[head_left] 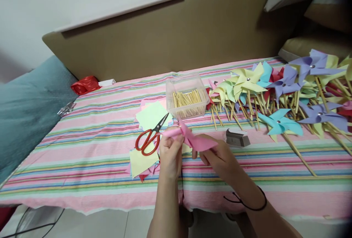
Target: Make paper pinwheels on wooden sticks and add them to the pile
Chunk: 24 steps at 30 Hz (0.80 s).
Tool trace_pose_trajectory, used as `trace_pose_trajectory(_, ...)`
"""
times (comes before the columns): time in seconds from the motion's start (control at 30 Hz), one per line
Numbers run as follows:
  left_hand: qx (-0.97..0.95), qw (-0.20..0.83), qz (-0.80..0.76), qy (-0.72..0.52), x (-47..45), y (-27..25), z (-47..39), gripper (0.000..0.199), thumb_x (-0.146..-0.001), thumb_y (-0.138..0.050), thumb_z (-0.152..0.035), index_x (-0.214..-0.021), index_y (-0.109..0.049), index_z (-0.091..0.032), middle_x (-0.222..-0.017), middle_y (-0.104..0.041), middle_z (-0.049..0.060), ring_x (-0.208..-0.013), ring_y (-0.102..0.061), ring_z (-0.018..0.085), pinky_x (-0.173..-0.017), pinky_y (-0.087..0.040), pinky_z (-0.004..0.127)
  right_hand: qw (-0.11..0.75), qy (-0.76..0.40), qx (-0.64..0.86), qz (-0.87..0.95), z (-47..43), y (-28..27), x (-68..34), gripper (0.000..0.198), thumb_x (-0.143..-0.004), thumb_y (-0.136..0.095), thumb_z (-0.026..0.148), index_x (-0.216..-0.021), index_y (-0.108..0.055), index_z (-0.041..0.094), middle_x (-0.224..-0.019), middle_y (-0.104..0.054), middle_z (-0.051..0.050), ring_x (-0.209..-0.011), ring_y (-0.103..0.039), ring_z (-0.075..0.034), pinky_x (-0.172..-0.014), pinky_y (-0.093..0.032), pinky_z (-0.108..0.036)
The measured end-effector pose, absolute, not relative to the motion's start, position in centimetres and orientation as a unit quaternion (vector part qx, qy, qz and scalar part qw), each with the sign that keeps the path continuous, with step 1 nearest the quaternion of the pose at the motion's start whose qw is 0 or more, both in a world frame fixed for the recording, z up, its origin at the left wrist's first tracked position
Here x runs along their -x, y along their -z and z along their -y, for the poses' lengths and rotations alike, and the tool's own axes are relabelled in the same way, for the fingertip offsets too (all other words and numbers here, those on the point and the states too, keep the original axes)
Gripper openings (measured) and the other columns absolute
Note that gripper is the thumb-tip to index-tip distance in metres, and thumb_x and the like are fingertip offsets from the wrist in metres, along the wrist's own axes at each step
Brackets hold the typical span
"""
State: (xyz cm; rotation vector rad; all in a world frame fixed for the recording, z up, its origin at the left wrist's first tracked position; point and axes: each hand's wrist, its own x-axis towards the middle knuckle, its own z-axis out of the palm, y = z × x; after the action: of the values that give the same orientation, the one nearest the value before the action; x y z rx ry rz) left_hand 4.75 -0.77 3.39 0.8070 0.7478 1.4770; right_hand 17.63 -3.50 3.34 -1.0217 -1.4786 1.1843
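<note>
Bare forearms run forward to two hands, the right wrist ringed by a thin black cord bracelet (265,202). Between them sits a folded pink paper pinwheel (202,142): the left hand (171,152) pinches it between thumb and fingers, while the right hand (218,154) is curled at its right-hand blade, the grip too hidden to tell.

That piece looks partway made: its blades are shaped, but neither a pin nor a stick can be made out on it. Finished work seems plentiful: to the right of the right hand lies a heap of multicoloured paper pinwheels on wooden sticks (249,79), several with silvery centres showing, and a turquoise one (279,122) is nearest.

Plenty of material appears unused. Just left of the left hand are loose pale green (152,113) and pale yellow paper squares (143,162), with red-handled scissors (156,129) lying among them. Beyond both hands, a clear plastic box (172,84) holds many thin wooden sticks (187,99) on the striped cloth (96,131).
</note>
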Motion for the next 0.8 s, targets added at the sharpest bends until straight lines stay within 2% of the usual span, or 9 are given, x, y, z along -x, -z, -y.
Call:
trace_pose_trajectory(0.07, -0.332, 0.546, -0.405, -0.654, -4.9, -3.3, 0.5, 0.025, -0.063, -0.079, -0.031, -0.076, -0.062, -0.017, -0.066, -0.058, -0.002, -0.066, -0.056, 0.011, -0.072, -0.047, 0.025, 0.447, -0.535, 0.428, 0.575, 3.3, -2.9, -18.1, 0.03, -0.092, -0.044, 0.039, -0.083, -0.061, 0.016, -0.057, -0.054, 0.002, -0.048, -0.049, -0.01, -0.049, -0.041, -0.023)
trace_pose_trajectory(0.2, -0.287, 0.447, -0.503, -0.682, -4.7, -3.0, -0.2, 0.04, -0.061, -0.079, -0.031, -0.056, -0.043, -0.016, -0.05, -0.035, -0.009, -0.046, -0.036, 0.004, -0.048, -0.033, 0.017, 0.375, -0.587, 0.467, 0.545, 2.9, -2.1, -19.2, 0.025, -0.083, -0.058, 0.039, -0.091, -0.061, 0.016, -0.076, -0.065, -0.003, -0.059, -0.059, -0.012, -0.056, -0.048, -0.025)
trace_pose_trajectory(0.27, -0.267, 0.421, -0.53, -0.687, -4.2, -2.8, -0.5, 0.048, -0.061, -0.078, -0.034, -0.053, -0.034, -0.017, -0.05, -0.026, -0.01, -0.044, -0.028, 0.002, -0.044, -0.027, 0.016, 0.34, -0.58, 0.496, 0.549, 2.9, -1.9, -19.9, 0.023, -0.079, -0.062, 0.037, -0.087, -0.063, 0.015, -0.075, -0.066, -0.004, -0.062, -0.06, -0.013, -0.059, -0.05, -0.025)
trace_pose_trajectory(0.37, -0.26, 0.409, -0.546, -0.683, -3.3, -2.4, -0.9, 0.051, -0.06, -0.078, -0.036, -0.054, -0.031, -0.018, -0.051, -0.023, -0.011, -0.045, -0.025, 0.002, -0.044, -0.026, 0.015, 0.314, -0.562, 0.525, 0.557, 2.8, -1.8, -20.6, 0.024, -0.079, -0.061, 0.038, -0.081, -0.066, 0.015, -0.073, -0.067, -0.005, -0.063, -0.061, -0.014, -0.058, -0.05, -0.026)
trace_pose_trajectory(0.5, -0.255, 0.442, -0.552, -0.659, -2.9, -2.3, -1.1, 0.045, -0.054, -0.081, -0.038, -0.055, -0.042, -0.015, -0.052, -0.033, -0.01, -0.046, -0.034, 0.002, -0.046, -0.032, 0.015, 0.314, -0.52, 0.546, 0.577, 2.8, -1.6, -21.3, 0.03, -0.079, -0.06, 0.043, -0.071, -0.068, 0.015, -0.067, -0.068, -0.006, -0.06, -0.062, -0.016, -0.057, -0.051, -0.028)
trace_pose_trajectory(0.67, -0.22, 0.52, -0.53, -0.633, -2.8, -2.2, -1.1, 0.038, -0.059, -0.077, -0.046, -0.071, -0.06, -0.015, -0.06, -0.051, -0.005, -0.054, -0.052, 0.006, -0.055, -0.046, 0.018, 0.349, -0.501, 0.572, 0.548, 2.6, -0.8, -22.1, 0.03, -0.076, -0.065, 0.046, -0.075, -0.071, 0.016, -0.066, -0.07, -0.007, -0.062, -0.066, -0.019, -0.062, -0.055, -0.032)
trace_pose_trajectory(0.8, -0.21, 0.55, -0.521, -0.619, -2.5, -2.2, -1.2, 0.036, -0.056, -0.08, -0.036, -0.081, -0.066, -0.014, -0.06, -0.055, -0.005, -0.052, -0.055, 0.006, -0.055, -0.049, 0.018, 0.359, -0.497, 0.577, 0.54, 2.5, -0.7, -22.6, 0.031, -0.073, -0.068, 0.047, -0.071, -0.072, 0.016, -0.066, -0.07, -0.008, -0.06, -0.066, -0.02, -0.061, -0.056, -0.032)
